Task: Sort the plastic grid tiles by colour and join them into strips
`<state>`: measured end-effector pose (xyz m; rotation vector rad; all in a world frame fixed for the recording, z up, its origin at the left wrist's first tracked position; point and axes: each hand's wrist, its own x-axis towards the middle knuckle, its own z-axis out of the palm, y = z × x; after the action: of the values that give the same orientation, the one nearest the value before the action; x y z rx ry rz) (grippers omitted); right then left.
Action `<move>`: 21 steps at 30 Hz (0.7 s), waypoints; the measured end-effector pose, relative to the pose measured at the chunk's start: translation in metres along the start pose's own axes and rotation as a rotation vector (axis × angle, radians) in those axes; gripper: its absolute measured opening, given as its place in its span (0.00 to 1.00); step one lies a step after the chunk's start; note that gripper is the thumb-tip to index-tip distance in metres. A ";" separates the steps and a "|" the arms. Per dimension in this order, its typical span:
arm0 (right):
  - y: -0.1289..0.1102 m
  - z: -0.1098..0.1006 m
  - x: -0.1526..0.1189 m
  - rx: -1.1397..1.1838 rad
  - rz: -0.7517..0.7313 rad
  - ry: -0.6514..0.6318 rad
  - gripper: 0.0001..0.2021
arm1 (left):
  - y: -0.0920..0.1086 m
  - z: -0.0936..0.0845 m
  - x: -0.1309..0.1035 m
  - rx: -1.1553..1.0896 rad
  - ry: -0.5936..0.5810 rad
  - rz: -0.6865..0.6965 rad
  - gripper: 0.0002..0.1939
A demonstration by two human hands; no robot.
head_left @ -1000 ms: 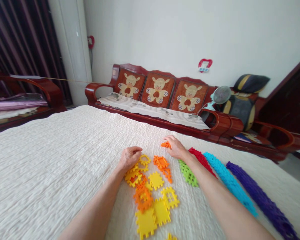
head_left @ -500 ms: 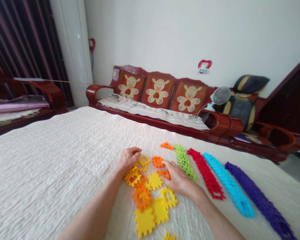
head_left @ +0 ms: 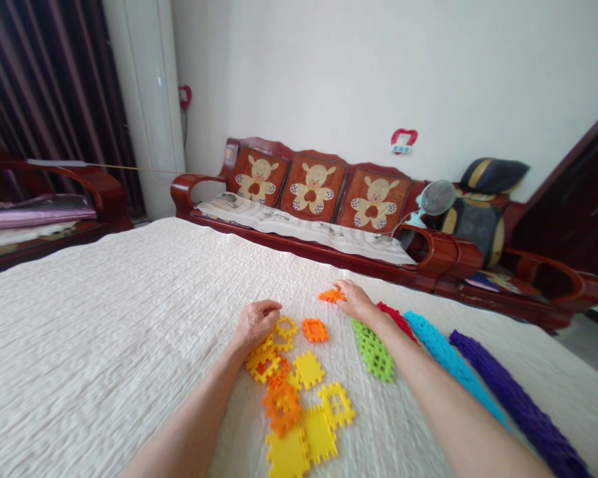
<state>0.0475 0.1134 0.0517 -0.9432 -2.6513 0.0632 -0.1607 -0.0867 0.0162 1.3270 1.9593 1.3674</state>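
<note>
My left hand [head_left: 257, 322] rests at the upper left edge of a loose group of yellow and orange building tiles, its fingers curled together. Whether anything lies inside it is hidden. At the far end of the row, my right hand [head_left: 355, 301] has its fingers closed at an orange tile [head_left: 331, 295]. Between the hands lies a single orange square tile [head_left: 315, 330] with an open middle. Nearer to me are a plain yellow tile [head_left: 309, 369], a yellow window tile [head_left: 337, 404] and an orange tile [head_left: 283, 407] overlapping others.
Stacked strips of tiles lie to the right: green [head_left: 375, 352], red [head_left: 397, 320], light blue [head_left: 448, 358] and purple [head_left: 508, 392]. My right forearm passes over some of them. A white quilted cover [head_left: 129, 318] lies underneath. Beyond stands a wooden sofa [head_left: 299, 244] with bear cushions.
My right hand has moved away from me, from beside the orange square to the far orange tile. An orange tile below that square is gone from its spot. My left hand stays put.
</note>
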 end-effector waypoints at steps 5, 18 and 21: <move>-0.001 0.005 0.010 -0.012 -0.017 0.000 0.24 | -0.001 0.001 0.000 0.001 0.007 0.007 0.15; -0.058 -0.008 -0.043 0.224 -0.092 -0.008 0.24 | 0.000 0.001 0.000 -0.016 0.015 0.009 0.15; -0.076 -0.003 -0.061 0.338 -0.124 -0.087 0.24 | 0.000 0.001 0.000 -0.009 0.017 0.007 0.15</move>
<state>0.0471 0.0161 0.0487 -0.6783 -2.6532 0.5154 -0.1600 -0.0860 0.0163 1.3239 1.9591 1.3939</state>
